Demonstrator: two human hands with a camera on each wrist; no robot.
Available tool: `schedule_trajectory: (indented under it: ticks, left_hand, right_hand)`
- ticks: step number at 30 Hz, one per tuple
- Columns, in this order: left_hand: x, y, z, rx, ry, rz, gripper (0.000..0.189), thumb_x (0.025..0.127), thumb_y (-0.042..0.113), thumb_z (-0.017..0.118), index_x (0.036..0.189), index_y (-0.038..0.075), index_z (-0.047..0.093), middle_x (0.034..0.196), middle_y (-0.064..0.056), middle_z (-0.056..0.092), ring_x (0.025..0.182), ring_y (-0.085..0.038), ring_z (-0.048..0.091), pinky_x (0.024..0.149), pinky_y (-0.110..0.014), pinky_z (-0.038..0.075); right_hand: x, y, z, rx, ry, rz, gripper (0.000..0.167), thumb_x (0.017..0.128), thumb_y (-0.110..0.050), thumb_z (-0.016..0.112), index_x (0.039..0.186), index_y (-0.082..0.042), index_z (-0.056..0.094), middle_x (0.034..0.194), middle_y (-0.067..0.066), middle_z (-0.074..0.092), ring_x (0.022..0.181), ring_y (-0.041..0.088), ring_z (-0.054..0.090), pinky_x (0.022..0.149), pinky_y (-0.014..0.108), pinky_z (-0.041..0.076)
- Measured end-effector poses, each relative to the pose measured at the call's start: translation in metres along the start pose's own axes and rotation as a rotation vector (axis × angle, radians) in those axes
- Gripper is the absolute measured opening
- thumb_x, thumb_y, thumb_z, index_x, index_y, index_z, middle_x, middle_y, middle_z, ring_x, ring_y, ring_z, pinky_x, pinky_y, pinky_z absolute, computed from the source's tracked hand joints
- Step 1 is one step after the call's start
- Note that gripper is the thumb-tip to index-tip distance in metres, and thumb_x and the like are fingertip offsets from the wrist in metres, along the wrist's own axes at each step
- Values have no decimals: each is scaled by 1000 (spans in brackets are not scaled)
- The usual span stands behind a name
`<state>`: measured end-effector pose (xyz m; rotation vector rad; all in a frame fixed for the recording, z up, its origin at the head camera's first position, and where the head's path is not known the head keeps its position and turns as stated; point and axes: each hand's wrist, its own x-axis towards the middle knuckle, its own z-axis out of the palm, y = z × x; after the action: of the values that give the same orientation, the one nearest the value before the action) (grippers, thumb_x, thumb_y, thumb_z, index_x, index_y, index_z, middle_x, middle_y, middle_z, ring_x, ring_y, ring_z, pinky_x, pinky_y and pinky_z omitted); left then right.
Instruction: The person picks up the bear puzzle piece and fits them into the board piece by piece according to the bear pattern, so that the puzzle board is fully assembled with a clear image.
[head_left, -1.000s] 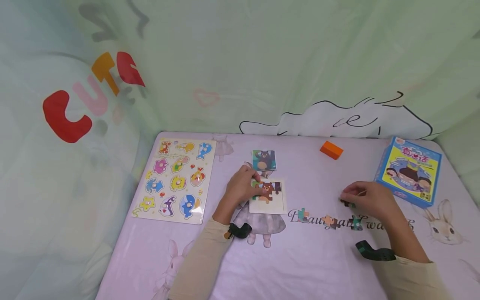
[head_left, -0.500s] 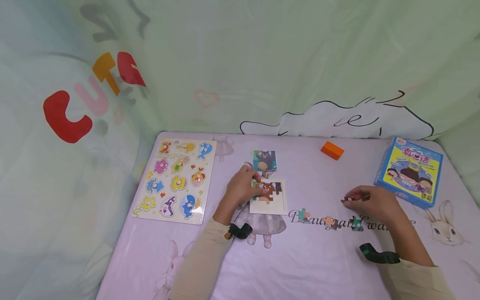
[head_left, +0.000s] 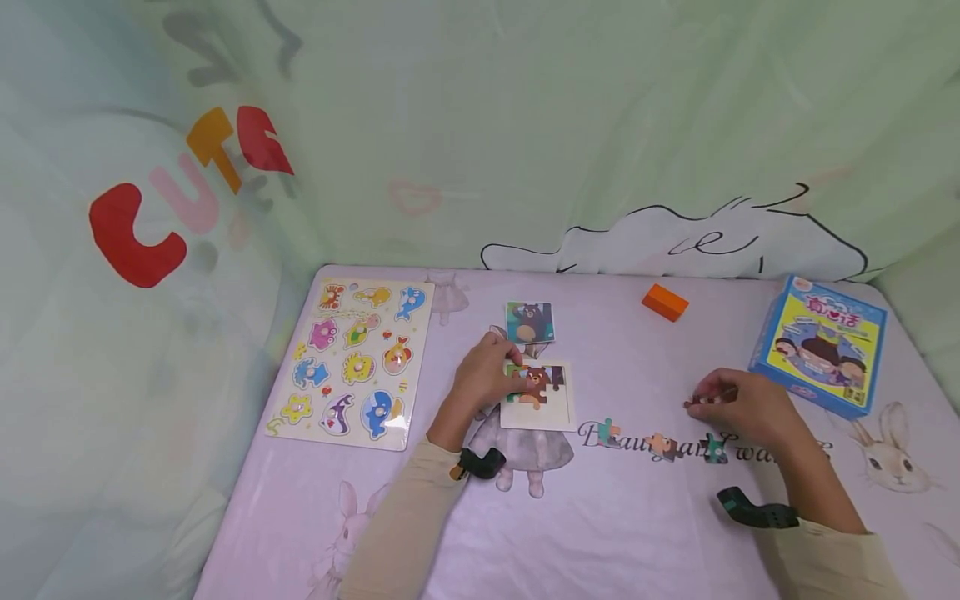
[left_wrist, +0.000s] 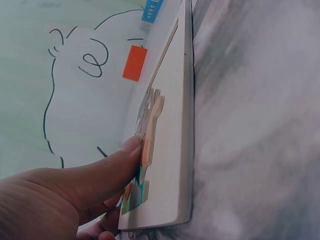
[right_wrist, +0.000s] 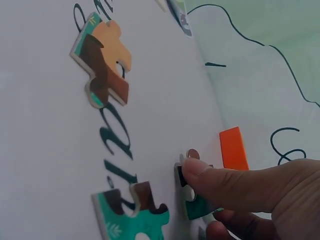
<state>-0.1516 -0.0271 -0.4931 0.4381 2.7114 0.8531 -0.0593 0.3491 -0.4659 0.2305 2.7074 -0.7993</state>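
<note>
Fingers of my right hand [head_left: 750, 408] are pinched together, parted only by the 1 piece [right_wrist: 196, 207] they have hold of; the thumb lies against its face, and the tips behind are mostly hidden. The piece, teal with brown and black, is to the right of the tray [head_left: 540, 417] and well apart from it; whether it is clear of the cloth [head_left: 600, 525], I cannot tell. Nearer me, 3 loose pieces [head_left: 660, 446] lie in a row across the cloth's printed script.

My left hand [head_left: 482, 375] grips the tray at its far left corner, thumb on the set pieces [head_left: 537, 388], which show a bear's head. The tray's near side is bare.

I judge the step in hand to be taking up a piece for the partly filled bear. The next move calls for carrying it left, matching its outline and print to a gap, and pressing it flat while my left hand steadies the tray.

Just beyond the tray lies a card [head_left: 531, 322] with a bear picture, likely my guide. Farther out are an orange block [head_left: 665, 302] and, rightward, a box [head_left: 821, 346]; a peg board [head_left: 348, 362] lies left of the tray.
</note>
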Motion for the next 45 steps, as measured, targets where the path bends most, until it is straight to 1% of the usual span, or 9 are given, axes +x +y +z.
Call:
schedule_trajectory:
  ticks: [4,8,12,15,20,25,32,39,45]
  left_hand:
    - [0,1,0,5,3,0,34,80,43,86,96,20,67,110,-1,53,92,-16,54,79,-28,46]
    - [0,1,0,8,6,-3,33,81,42,86,97,20,67,111,-1,54,92,-16,54,79,-28,46]
    - [0,0,1,9,8,-4,33,81,42,86,97,20,67,111,0,54,92,-16,54,80,-28,46]
    - [0,0,2,9,8,-5,33,81,43,86,97,20,67,111,0,54,93,-16,54,80,-28,46]
    - [0,0,2,5,8,-6,33,80,43,86,97,20,67,111,0,54,93,-16,54,79,-29,46]
    - [1,0,1,16,2,-6,33,81,43,85,96,21,67,108,1,53,91,-16,54,78,-28,45]
    - [1,0,0,16,0,3,34,81,42,86,96,19,66,107,0,53,90,-17,53,78,-30,46]
    - [1,0,1,26,-1,-19,34,81,44,86,97,21,67,109,1,53,91,-15,54,78,-28,46]
    - [1,2,1,20,1,-23,33,82,44,85,98,21,67,109,0,53,92,-16,54,78,-28,45]
  right_hand:
    - [0,-6,-1,5,-7,-30,35,88,-37,80,108,-10,68,95,7,67,92,27,54,66,30,47]
    - [2,-19,4,31,-4,-79,29,92,-34,77,108,-11,70,93,5,69,90,25,57,67,26,48]
    - [3,-37,13,70,-15,-137,24,94,-31,75,108,-12,72,91,3,69,89,23,56,68,23,48]
    - [6,-51,20,90,-22,-177,19,94,-27,74,108,-13,74,92,2,70,89,22,56,71,22,49]
    - [13,-72,34,107,-47,-215,15,95,-19,73,109,-15,76,97,1,72,91,22,58,77,23,50]
    - [21,-92,47,129,-68,-235,14,95,-18,73,108,-15,76,95,1,72,91,21,59,81,29,50]
    - [28,-116,62,176,-80,-219,13,94,-20,75,105,-14,77,92,1,72,89,21,60,83,32,50]
    - [34,-127,71,192,-97,-230,15,93,-20,75,107,-13,79,98,3,75,91,21,61,83,33,51]
    - [36,-134,75,207,-99,-206,14,93,-18,75,105,-14,79,97,4,74,89,23,59,80,30,51]
